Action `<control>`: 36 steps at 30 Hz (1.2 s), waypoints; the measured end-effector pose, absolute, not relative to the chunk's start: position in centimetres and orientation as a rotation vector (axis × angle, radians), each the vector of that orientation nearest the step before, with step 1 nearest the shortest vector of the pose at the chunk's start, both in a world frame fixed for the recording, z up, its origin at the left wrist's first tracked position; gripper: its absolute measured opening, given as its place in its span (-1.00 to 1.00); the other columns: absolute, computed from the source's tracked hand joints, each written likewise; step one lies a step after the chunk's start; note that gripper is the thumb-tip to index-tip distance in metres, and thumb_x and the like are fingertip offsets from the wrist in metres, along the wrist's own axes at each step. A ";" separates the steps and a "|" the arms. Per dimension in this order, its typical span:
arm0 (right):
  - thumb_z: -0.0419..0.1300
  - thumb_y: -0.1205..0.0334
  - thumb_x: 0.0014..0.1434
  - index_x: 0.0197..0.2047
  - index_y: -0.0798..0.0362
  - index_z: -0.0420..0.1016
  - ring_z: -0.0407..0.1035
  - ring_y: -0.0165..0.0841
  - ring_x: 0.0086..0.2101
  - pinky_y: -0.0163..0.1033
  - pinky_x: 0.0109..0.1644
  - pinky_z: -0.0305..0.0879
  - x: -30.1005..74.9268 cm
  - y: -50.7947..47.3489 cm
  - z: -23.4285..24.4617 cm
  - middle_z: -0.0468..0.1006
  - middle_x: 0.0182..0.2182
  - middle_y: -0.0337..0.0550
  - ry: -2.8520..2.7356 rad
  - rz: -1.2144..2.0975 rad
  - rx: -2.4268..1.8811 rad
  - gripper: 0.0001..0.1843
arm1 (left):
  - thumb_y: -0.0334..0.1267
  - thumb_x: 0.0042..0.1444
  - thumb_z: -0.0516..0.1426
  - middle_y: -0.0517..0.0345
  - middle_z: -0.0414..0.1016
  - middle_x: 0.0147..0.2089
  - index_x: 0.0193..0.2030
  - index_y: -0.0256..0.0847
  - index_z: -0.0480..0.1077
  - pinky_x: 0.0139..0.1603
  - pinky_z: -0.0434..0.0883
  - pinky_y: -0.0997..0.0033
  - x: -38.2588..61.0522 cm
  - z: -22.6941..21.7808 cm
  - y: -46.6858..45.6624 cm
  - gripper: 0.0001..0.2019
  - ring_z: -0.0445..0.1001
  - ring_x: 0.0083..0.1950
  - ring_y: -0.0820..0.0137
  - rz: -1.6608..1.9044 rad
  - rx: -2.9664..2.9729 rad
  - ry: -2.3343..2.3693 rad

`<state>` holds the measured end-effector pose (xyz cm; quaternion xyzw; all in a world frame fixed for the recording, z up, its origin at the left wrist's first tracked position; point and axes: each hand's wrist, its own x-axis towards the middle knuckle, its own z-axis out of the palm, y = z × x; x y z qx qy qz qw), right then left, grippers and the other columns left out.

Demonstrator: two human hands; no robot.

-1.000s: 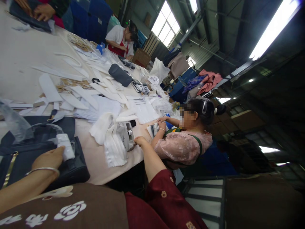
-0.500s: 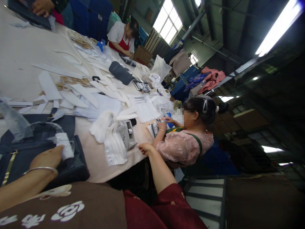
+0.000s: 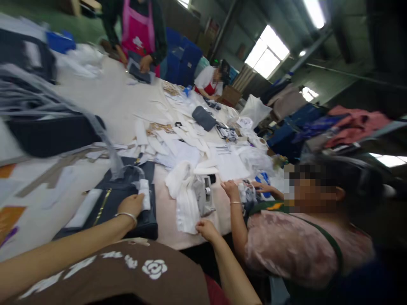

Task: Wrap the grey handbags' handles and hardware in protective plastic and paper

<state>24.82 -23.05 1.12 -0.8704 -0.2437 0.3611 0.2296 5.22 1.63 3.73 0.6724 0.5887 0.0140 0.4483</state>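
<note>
My left hand rests on a dark navy handbag with a gold strip, gripping a white cylindrical piece at its top edge. A clear plastic loop rises behind that piece. My right hand lies at the near table edge, holding nothing, its fingertips beside a pile of white folded fabric. Just past the fabric stands a small grey-and-white machine.
A seated co-worker in a pink blouse handles small items by a blue object. White cut pieces cover the long table. A person in a pink apron stands at the far left end; another in a red apron sits beyond.
The view has swung left and leveled, bringing a standing person into sight. My right hand has moved from beside the machine to the end of the white fabric. My left hand stays on the handbag.
</note>
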 end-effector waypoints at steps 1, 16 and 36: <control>0.23 0.24 0.21 -0.37 0.08 0.47 0.31 -0.45 -0.53 -0.36 -0.47 0.23 24.4 -21.6 1.4 0.43 -0.53 -0.26 -0.758 1.063 -2.318 -0.87 | -0.18 0.29 0.01 -0.01 0.54 -0.32 -0.34 -0.35 0.49 -0.28 0.34 0.35 4.8 3.4 2.0 -0.67 0.52 -0.23 0.20 0.025 1.637 1.494; 0.22 0.27 0.14 -0.25 -0.07 0.60 0.33 -0.39 -0.40 -0.35 -0.31 0.14 18.8 2.7 4.7 0.51 -0.42 -0.30 -1.881 1.174 -1.965 -0.86 | -0.07 0.24 -0.04 -0.02 0.52 -0.38 -0.40 -0.23 0.44 -0.42 0.15 0.39 4.0 1.4 1.5 -0.63 0.49 -0.31 0.23 0.127 1.537 1.461; 0.44 0.04 -0.13 0.10 -0.08 0.34 0.34 -0.34 -0.36 -0.28 -0.31 0.18 18.5 1.0 2.6 0.41 -0.38 -0.29 -1.293 1.164 -2.260 -0.29 | -0.10 0.17 0.04 -0.02 0.51 -0.37 -0.31 -0.30 0.48 -0.38 0.12 0.37 4.0 1.6 1.1 -0.69 0.44 -0.33 0.25 0.111 1.436 1.441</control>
